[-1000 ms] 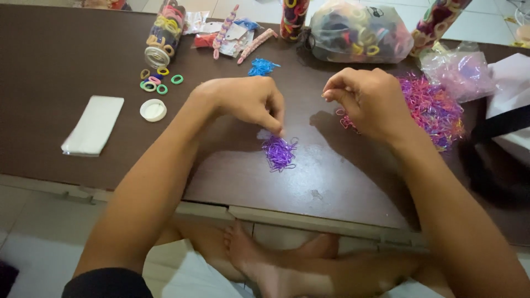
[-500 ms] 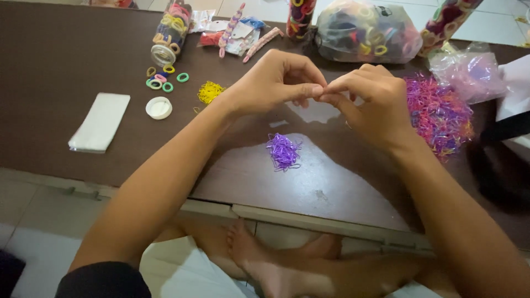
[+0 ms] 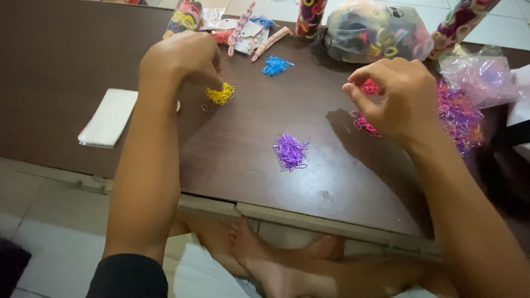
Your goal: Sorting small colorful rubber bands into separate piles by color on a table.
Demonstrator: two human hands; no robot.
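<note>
The left hand [image 3: 179, 58] is over the yellow bands [image 3: 220, 94], a small heap on the brown tabletop [image 3: 66, 66]. Its fingers are curled down and pinched right at the heap's edge; I cannot tell if a band is between them. The right hand [image 3: 397, 99] hangs above the pink bands [image 3: 361, 122], fingers bent in close together. I cannot see a band in them either.

These little bands look very light, thin and stretchy. They tangle, so I think one is best picked with the fingertips, at a loop that sticks out.

Other heaps lie well apart: purple bands [image 3: 290, 151] in the middle, blue bands [image 3: 275, 65] farther back, and a big mixed pile [image 3: 461, 116] on the right.

At the back stand tall clear tubes [image 3: 309, 16] of bright hair rings and a clear bag [image 3: 375, 33] of dark and yellow ones. A pinkish clear bag [image 3: 480, 74] sits at the far right. A flat white packet [image 3: 107, 117] lies on the left.
</note>
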